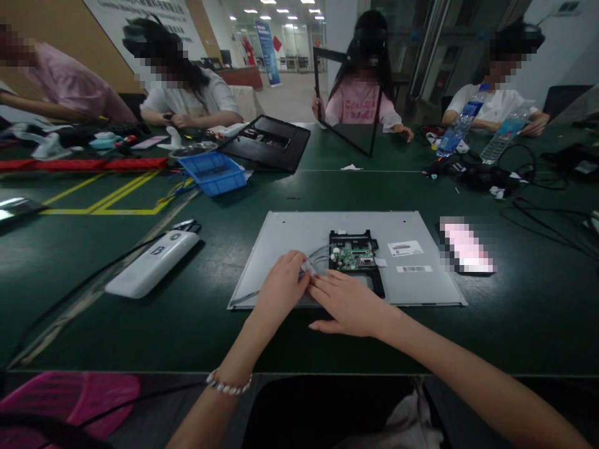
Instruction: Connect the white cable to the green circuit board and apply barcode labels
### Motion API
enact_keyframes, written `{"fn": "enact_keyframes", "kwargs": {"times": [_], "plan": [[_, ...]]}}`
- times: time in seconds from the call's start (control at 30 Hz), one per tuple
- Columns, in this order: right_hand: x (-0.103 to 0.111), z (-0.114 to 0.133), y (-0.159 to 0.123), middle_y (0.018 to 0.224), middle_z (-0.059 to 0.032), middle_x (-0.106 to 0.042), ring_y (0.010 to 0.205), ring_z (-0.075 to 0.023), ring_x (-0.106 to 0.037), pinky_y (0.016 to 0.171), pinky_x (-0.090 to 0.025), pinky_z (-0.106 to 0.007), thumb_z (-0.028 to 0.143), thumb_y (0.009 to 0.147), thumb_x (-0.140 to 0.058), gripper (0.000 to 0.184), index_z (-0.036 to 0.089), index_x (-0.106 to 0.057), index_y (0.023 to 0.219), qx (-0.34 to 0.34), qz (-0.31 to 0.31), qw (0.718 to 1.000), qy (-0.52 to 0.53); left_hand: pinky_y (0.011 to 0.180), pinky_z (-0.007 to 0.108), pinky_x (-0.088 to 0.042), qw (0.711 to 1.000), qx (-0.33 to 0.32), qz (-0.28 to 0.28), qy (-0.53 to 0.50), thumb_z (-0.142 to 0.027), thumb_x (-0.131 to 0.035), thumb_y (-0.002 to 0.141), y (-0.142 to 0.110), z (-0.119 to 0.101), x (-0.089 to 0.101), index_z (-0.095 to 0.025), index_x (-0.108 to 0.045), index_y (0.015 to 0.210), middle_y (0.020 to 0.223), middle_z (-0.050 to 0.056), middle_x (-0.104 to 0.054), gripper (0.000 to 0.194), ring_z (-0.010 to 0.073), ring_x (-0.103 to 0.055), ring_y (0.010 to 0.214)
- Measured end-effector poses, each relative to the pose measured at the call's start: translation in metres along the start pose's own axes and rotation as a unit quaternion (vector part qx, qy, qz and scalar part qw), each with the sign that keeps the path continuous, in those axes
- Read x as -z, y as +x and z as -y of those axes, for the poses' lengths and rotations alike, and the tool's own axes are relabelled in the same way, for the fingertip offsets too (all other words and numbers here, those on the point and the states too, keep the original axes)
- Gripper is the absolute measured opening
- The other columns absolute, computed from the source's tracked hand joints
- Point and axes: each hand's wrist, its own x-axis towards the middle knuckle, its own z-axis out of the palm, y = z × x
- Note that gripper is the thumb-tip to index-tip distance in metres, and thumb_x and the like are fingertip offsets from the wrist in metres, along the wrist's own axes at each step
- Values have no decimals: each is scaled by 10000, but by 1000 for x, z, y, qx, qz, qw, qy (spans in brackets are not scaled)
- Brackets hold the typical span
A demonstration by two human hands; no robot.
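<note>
A flat grey display panel (299, 232) lies face down on the green table. Fixed on its back is a black plastic bracket (378, 285) that carries a green circuit board (349, 259). Thin grey cables (319, 252) run left from the board. My left hand (282, 280) has its fingers and thumb closed round a small translucent strip (309, 267) over these cables. Beside it, my right hand (345, 302) lies low over the panel's front part, fingers stretched out, the tips by the strip and my left thumb. What lies beneath both hands is hidden.
A white power bank (154, 263) with a cable lies left, a phone (465, 245) right. Farther back are a blue tray (213, 173), a black monitor cover (269, 142) and water bottles (461, 121). Several people sit opposite; one holds a black frame (349, 140).
</note>
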Motion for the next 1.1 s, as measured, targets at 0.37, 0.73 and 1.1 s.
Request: {"fn": "enact_keyframes", "kwargs": {"times": [0.37, 0.73, 1.1], "plan": [[4, 11, -9, 1311, -230, -482, 1228, -306, -438, 1061, -301, -409, 614, 833, -403, 729, 24, -465, 1256, -7, 3, 1000, 7, 844, 401, -450, 1000, 4, -4, 27, -211, -418, 850, -8, -4, -11, -125, -429, 1193, 1051, 144, -610, 354, 238, -602, 912], [57, -50, -56, 1083, -50, -646, 988, -203, -591, 868, -459, -379, 257, 890, -451, 248, 227, -600, 1087, -180, -49, 979, 78, 984, 466, -366, 997, -11, -66, 35, -243, -552, 808, -10, -10, -1, -177, -495, 1049, 1317, 139, -436, 256, 278, -434, 1209], [40, -92, -87, 1059, -63, -655, 986, -219, -596, 823, -484, -368, 248, 848, -509, 228, 226, -618, 1047, -198, -15, 980, 17, 930, 452, -387, 982, -82, -6, 168, -248, -500, 848, -17, -32, 13, -173, -566, 1005, 1075, 108, -601, 186, 261, -541, 1016]]}}
